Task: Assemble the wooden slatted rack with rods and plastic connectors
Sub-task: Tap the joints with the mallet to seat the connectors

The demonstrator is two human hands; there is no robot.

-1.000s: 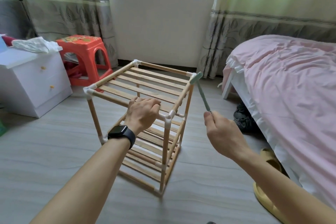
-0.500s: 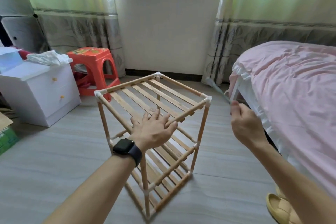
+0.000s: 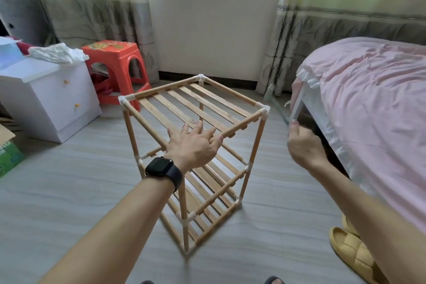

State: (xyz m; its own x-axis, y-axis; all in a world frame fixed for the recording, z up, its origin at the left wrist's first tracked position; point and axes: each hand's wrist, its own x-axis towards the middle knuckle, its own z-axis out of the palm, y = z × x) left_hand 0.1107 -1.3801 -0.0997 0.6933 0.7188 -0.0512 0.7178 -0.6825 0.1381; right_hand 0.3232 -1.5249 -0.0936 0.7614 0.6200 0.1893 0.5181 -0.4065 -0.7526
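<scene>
Head view looks down on the wooden slatted rack (image 3: 196, 108), standing upright on the grey floor (image 3: 69, 191) between a white drawer cabinet (image 3: 46, 99) and a pink-covered bed (image 3: 368, 99). The left hand (image 3: 196, 143) lies flat on the rack's near top corner, fingers straight and spread, gripping nothing. The right hand (image 3: 302, 145), well to the right of the rack, pinches the end of a small pale-green mallet (image 3: 277, 107), fingers curled on its handle. The mallet's head points toward the curtain and touches nothing of the rack.

The rack looks light: thin rods, thin slats (image 3: 175, 104) and mostly air. It is probably stiff enough standing, yet the push-fit joints could twist or pull apart if it is lifted by one slat or mid-rod. The safer hold is likely at the corners, on the upright posts (image 3: 255, 143) just beside the white plastic connectors (image 3: 264, 110), with two hands on opposite corners. Any mallet tap probably belongs on a connector, with the other hand bracing the frame.

Counted, there is one rack with three slatted tiers and four upright posts. The top tier shows three connectors, with the fourth corner under the left palm. Lower connectors are partly hidden by the forearm, so no total can be given. The top tier has five or six slats, though blur blocks a firm count. There is one mallet.
</scene>
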